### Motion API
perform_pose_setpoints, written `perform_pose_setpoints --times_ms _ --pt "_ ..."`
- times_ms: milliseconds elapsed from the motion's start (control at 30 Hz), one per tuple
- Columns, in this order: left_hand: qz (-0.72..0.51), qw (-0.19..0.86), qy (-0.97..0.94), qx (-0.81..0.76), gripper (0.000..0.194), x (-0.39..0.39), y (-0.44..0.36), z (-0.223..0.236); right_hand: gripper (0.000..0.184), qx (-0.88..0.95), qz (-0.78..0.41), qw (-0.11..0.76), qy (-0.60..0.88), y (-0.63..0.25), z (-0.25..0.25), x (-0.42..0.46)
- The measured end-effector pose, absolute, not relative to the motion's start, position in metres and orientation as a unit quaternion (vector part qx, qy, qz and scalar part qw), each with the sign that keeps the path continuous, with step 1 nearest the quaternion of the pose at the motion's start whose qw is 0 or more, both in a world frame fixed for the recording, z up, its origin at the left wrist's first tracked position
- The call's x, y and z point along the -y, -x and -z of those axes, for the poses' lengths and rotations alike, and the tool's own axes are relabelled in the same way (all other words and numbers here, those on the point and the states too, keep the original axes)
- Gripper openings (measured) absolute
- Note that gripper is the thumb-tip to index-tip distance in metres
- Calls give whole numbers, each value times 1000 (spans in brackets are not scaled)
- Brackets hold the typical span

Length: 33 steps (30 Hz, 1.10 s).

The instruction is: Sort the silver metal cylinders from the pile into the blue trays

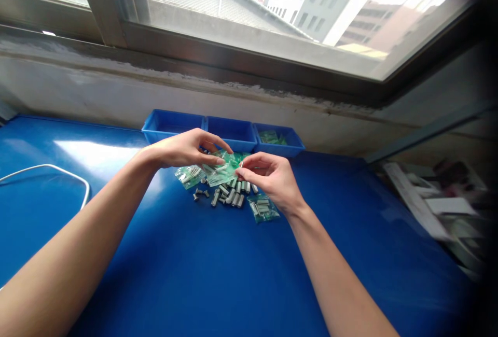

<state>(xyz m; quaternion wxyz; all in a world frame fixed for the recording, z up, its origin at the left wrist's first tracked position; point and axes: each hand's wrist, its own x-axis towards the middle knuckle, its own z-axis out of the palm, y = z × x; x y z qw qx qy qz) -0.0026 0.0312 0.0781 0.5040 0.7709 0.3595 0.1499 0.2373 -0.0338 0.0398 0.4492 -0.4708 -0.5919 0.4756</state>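
Between my hands is a clear, green-tinted small plastic bag [218,173] with metal pieces in it. My left hand [189,148] grips it from the left, thumb and fingers at its upper part. With thumb and forefinger pinched, my right hand [274,177] holds the bag's right edge. Loose metal cylinders [235,198] and a few screws [196,197] lie on the table just below. Another filled bag [189,175] rests under my left hand, and a further one [263,207] lies beside my right wrist. My hands partly hide the pile behind.
Three blue bins stand in a row against the wall: a left bin [173,130], a middle bin [233,145] and a right bin [291,149] with green bags inside. A white cable [50,166] curves over the blue table [202,275] at left. Blurred items [447,207] sit far right.
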Motion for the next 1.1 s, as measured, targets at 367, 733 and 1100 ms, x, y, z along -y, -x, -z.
perform_pose_setpoints --times_ms 367,733,1100 --pt "-116 549 -759 -330 67 -30 3 -75 24 666 -394 420 474 -237 -44 38" --pt "-100 530 -774 -333 71 -28 0 -77 12 743 -271 389 473 -235 -49 43" --pt "-110 519 -781 -330 69 -28 0 -78 13 747 -258 385 477 -233 -54 45"
